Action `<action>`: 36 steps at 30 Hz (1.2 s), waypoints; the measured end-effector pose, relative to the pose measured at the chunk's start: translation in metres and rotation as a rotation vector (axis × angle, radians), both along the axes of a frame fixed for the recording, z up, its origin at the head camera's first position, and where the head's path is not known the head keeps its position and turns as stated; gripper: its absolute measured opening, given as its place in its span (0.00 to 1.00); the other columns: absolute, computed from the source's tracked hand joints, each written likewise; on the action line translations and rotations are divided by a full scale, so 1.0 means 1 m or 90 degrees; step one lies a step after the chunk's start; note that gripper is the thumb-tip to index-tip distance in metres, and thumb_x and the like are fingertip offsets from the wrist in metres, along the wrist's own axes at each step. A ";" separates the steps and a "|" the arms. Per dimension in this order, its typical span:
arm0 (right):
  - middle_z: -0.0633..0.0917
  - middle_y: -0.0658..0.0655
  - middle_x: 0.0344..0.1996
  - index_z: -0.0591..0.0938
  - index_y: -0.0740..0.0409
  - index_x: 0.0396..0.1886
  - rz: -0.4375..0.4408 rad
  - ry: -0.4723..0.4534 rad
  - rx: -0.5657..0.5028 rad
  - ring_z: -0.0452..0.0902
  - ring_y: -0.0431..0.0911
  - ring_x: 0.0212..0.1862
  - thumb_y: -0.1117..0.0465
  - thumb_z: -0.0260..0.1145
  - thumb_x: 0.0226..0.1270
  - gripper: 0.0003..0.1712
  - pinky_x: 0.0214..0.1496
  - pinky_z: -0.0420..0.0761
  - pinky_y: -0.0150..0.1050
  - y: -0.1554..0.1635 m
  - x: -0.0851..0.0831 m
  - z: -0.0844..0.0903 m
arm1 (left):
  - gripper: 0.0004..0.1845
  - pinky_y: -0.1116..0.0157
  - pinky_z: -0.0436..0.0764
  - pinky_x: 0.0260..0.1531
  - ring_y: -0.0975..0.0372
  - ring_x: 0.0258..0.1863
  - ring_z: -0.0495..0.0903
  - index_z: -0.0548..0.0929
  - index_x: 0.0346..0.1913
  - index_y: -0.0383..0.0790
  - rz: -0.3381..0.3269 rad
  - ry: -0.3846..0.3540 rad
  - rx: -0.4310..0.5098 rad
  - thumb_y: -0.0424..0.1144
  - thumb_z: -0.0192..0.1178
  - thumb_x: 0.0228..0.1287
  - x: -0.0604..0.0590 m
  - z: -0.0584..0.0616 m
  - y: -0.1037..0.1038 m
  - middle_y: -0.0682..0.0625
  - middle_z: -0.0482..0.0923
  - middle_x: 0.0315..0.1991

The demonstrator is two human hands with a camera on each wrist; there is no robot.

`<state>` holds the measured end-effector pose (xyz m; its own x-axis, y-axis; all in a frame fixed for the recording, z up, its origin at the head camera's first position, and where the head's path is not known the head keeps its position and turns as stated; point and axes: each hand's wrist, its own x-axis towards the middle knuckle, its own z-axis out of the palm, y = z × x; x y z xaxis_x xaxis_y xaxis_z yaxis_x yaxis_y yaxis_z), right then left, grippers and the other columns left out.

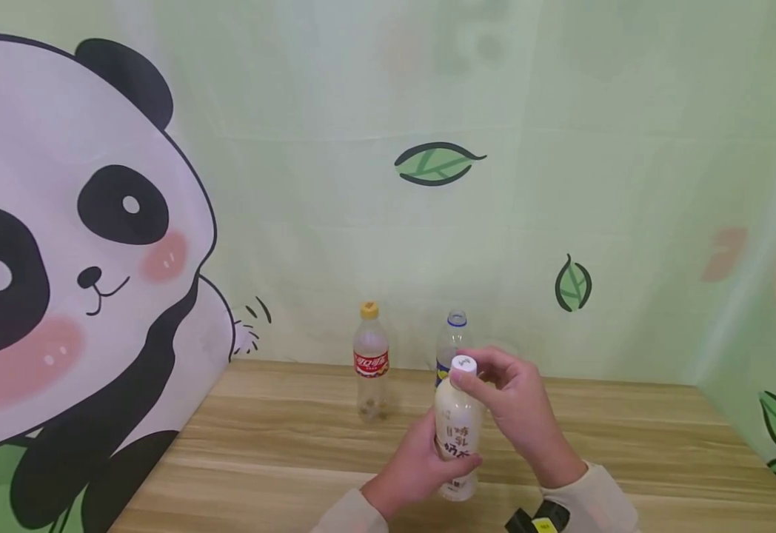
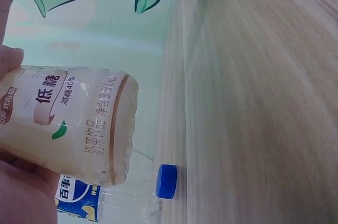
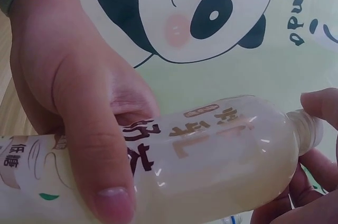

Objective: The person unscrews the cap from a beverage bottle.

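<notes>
A milk tea bottle (image 1: 457,418) with pale contents and dark lettering stands roughly upright in front of me. My left hand (image 1: 417,460) grips its lower body, the thumb lying across the label. At its top, my right hand (image 1: 524,411) pinches the white cap (image 1: 463,363) between thumb and fingers. The cap sits on the neck. In the left wrist view, the base of the bottle (image 2: 79,118) appears raised above the tabletop. The right wrist view shows the left hand (image 3: 79,92) around the label and right-hand fingers (image 3: 311,195) at the neck.
Behind, a clear bottle with a red label and yellow cap (image 1: 371,363) stands on the wooden table (image 1: 261,437). Beside it is an uncapped clear bottle (image 1: 453,339) with a blue label, partly hidden. A blue cap (image 2: 167,182) lies near that bottle. A panda-print backdrop (image 1: 335,222) hangs behind.
</notes>
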<state>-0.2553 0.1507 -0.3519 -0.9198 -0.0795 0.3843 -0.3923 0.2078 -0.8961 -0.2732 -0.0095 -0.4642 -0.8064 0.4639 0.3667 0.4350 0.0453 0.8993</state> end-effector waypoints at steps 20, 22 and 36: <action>0.86 0.54 0.37 0.83 0.57 0.39 -0.135 0.005 -0.009 0.81 0.47 0.41 0.53 0.86 0.46 0.26 0.49 0.81 0.37 -0.010 0.001 0.003 | 0.27 0.66 0.83 0.51 0.68 0.44 0.83 0.75 0.59 0.47 0.026 0.028 -0.024 0.42 0.75 0.59 0.001 0.001 -0.001 0.50 0.84 0.46; 0.86 0.54 0.36 0.83 0.57 0.38 -0.141 0.005 -0.006 0.81 0.47 0.41 0.52 0.86 0.46 0.25 0.48 0.81 0.36 -0.011 0.001 0.003 | 0.27 0.66 0.82 0.51 0.68 0.44 0.82 0.75 0.59 0.47 0.023 0.028 -0.023 0.41 0.75 0.59 0.001 0.001 -0.001 0.49 0.83 0.47; 0.88 0.52 0.39 0.89 0.58 0.42 -0.094 0.000 -0.041 0.82 0.45 0.41 0.56 0.84 0.51 0.20 0.50 0.79 0.34 -0.009 0.004 0.006 | 0.28 0.66 0.83 0.51 0.67 0.45 0.83 0.74 0.60 0.48 0.017 0.011 -0.018 0.42 0.74 0.59 0.000 -0.001 -0.001 0.51 0.83 0.48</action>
